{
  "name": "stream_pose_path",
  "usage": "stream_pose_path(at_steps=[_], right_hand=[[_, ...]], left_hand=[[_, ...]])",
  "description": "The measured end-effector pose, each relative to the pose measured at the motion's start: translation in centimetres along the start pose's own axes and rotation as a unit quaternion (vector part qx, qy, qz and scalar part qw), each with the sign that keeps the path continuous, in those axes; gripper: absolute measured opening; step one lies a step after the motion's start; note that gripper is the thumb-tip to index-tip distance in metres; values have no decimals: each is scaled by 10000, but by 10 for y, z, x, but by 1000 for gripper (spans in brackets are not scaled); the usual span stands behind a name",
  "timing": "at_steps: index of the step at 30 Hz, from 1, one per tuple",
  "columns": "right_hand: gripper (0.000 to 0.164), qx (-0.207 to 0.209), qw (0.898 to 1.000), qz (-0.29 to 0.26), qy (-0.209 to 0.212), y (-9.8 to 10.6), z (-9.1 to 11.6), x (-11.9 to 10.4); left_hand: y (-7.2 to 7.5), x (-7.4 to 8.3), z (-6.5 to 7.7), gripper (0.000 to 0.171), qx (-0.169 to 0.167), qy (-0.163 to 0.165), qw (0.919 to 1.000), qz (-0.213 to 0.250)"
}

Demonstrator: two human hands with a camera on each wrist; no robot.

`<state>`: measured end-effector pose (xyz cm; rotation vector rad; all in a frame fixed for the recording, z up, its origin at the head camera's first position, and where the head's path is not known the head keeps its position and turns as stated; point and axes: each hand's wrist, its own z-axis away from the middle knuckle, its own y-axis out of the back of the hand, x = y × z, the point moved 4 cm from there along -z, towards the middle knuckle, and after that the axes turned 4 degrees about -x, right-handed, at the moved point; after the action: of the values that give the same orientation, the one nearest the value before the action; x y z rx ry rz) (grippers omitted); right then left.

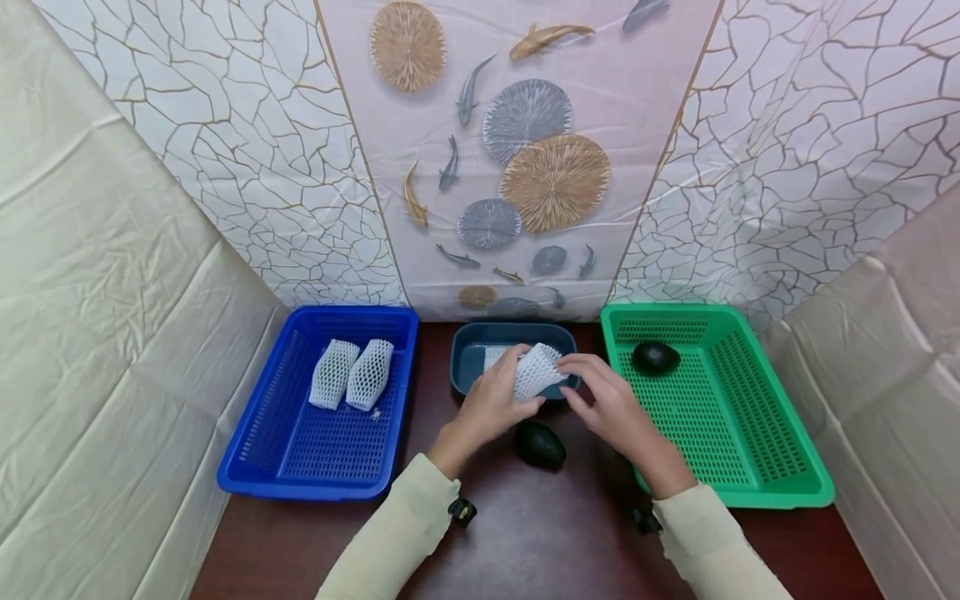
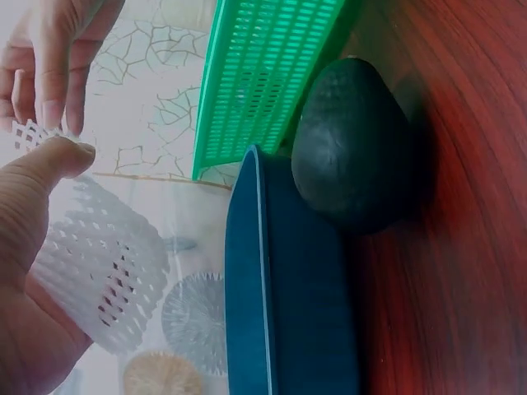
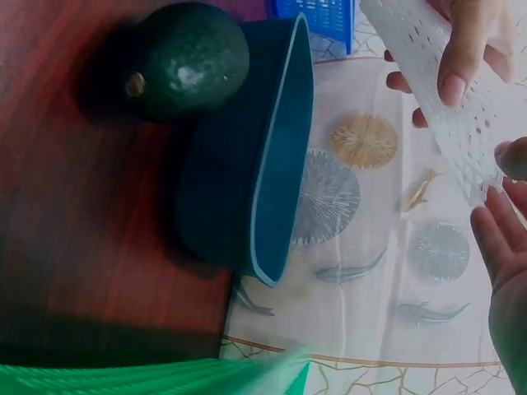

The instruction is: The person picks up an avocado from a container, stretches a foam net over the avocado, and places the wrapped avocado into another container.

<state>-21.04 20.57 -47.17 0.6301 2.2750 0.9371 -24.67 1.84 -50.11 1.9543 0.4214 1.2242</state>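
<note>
My left hand (image 1: 489, 402) holds a white foam net sleeve (image 1: 537, 372) above the small dark teal bin (image 1: 459, 367). At the sleeve's right end, my right hand (image 1: 613, 408) has its curled fingertips on the mesh edge, pinching it. The sleeve looks flattened in the left wrist view, with no fruit visible inside. Below the hands, a dark green avocado (image 1: 540, 445) lies on the brown table, close to the bin's near side. More white netting (image 1: 492, 357) shows inside the bin, partly hidden by the left hand.
On the left stands a blue basket (image 1: 330, 487) with two netted items (image 1: 333, 375) lying side by side. A green basket (image 1: 750, 497) on the right holds one dark avocado (image 1: 656, 358). Patterned fabric (image 1: 360, 167) hangs behind the bin and baskets.
</note>
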Motion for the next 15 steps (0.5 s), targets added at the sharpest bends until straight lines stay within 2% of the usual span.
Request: stream_pose_path(at_steps=[6,15], right_hand=[[46,121,9985,10,-533,-9,6,2],[50,121,9963,82,-848,-25,16,1]], left_hand=[[8,-6,2,79,309,-202,9986,-377],[20,-11,3,74,543,-573,9923,-952]])
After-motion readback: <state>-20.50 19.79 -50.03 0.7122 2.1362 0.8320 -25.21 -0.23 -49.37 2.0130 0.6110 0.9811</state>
